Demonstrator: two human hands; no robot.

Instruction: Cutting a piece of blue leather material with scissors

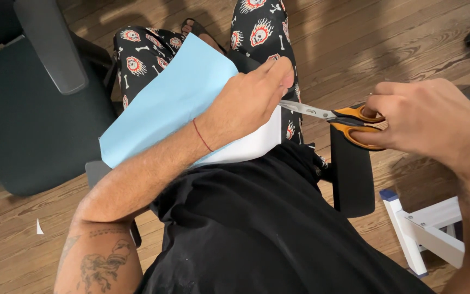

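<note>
Over the blue paper (164, 103), the left hand (248, 98) is gripping its edge steady, while the right hand (425, 117), fingers closed through the handles, is working orange scissors (344, 117).

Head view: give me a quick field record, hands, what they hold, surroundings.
left hand: left hand grips the edge of the light blue paper sheet on the lap
right hand: right hand has fingers through the handles of the orange-handled scissors
scissors: blades point left, tips at the paper edge by the left fingertips; blades look nearly closed
under paper: white sheet shows below the blue one
seat: person sits on a chair, black armrest
floor: wooden floor, small white paper scrap
nearby: dark office chair, white frame
</note>
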